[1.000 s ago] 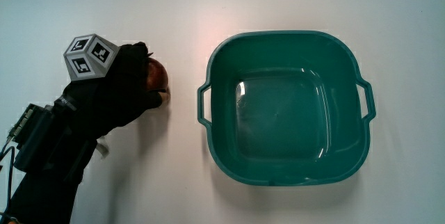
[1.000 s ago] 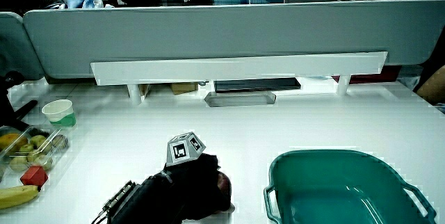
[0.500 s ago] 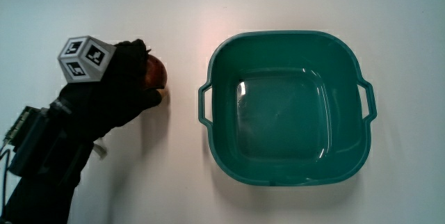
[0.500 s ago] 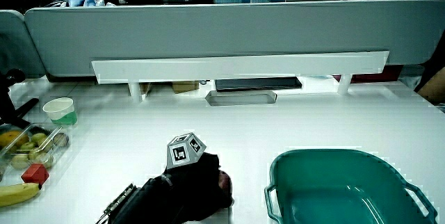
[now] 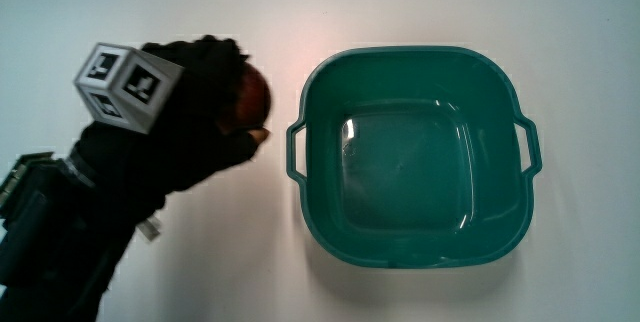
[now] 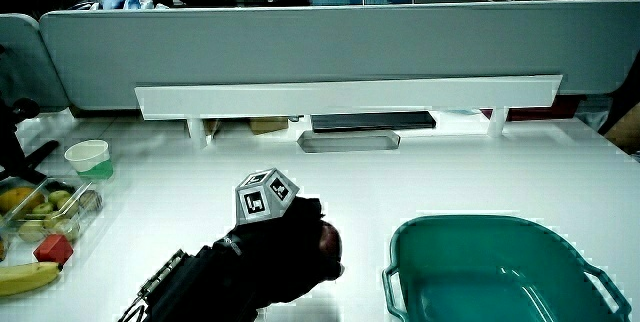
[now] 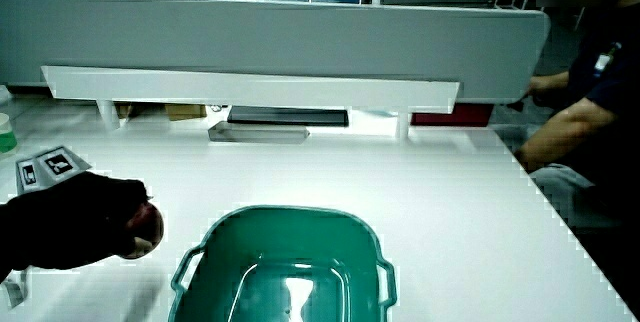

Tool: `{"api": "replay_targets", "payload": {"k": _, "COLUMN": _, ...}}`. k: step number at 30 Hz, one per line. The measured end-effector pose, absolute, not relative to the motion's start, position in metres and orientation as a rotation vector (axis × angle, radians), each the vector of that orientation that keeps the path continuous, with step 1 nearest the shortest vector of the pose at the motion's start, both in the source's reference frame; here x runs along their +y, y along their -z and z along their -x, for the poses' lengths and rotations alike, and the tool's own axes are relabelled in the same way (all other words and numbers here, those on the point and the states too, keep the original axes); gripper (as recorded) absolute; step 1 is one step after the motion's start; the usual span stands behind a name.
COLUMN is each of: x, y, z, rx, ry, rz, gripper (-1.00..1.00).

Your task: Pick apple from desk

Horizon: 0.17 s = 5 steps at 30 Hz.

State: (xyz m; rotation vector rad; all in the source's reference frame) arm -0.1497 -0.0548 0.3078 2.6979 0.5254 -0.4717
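Observation:
A dark red apple (image 5: pixel 250 98) sits in the grip of the black-gloved hand (image 5: pixel 215 102), beside the green tub (image 5: pixel 412 152). The fingers curl around the apple and cover most of it. In both side views the hand (image 6: pixel 300 247) holds the apple (image 7: pixel 146 224) lifted off the white table, with only part of the fruit (image 6: pixel 329 239) showing past the glove. The patterned cube (image 5: pixel 125 83) rides on the back of the hand.
The green tub (image 6: pixel 500 267) with two handles is empty. At the table's edge lie a clear tray of fruit (image 6: pixel 40 212), a banana (image 6: pixel 22 280) and a paper cup (image 6: pixel 88 159). A white shelf (image 6: pixel 345 97) runs along the grey partition (image 7: pixel 280 32).
The hand has risen from the table with the apple in it and come slightly closer to the tub. The tub has not moved.

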Motion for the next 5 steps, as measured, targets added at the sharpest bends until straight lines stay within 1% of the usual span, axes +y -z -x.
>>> {"api": "replay_targets", "payload": {"k": 1, "x": -0.055, "y": -0.304, "z": 0.144, "rx": 0.636, "ry": 0.372, "rz": -2.774, "gripper": 1.00}}
{"api": "replay_targets", "payload": {"k": 4, "x": -0.048, "y": -0.299, "z": 0.128, "rx": 0.551, "ry": 0.592, "rz": -2.645, "gripper": 1.00}}
{"api": "replay_targets", "payload": {"k": 5, "x": -0.047, "y": -0.289, "z": 0.121, "rx": 0.578, "ry": 0.409, "rz": -2.729, "gripper": 1.00}}
